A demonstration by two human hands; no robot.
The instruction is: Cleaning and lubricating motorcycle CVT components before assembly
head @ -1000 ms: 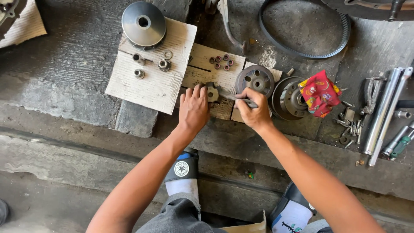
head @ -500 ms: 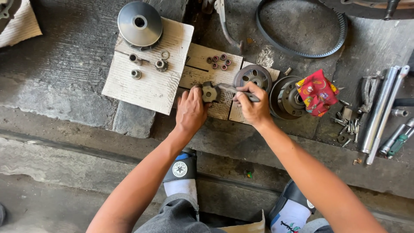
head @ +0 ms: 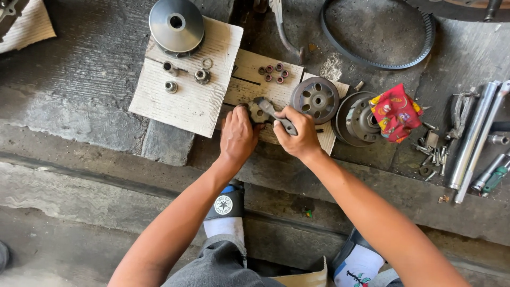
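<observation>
My left hand (head: 237,135) presses the small grey metal ramp plate (head: 258,111) onto the wooden board (head: 249,79); right hand (head: 297,133), fist closed round a grey wrench (head: 276,116), sits just right of it, tool tip touching the plate.

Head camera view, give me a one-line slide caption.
Left hand steadies a small metal part while the right hand works a tool on it.

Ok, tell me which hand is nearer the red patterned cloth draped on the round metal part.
Right. The right hand, gripping a grey metal tool, sits just left of the red patterned cloth. The left hand lies further left, beyond the right one, on a small metal part.
</observation>
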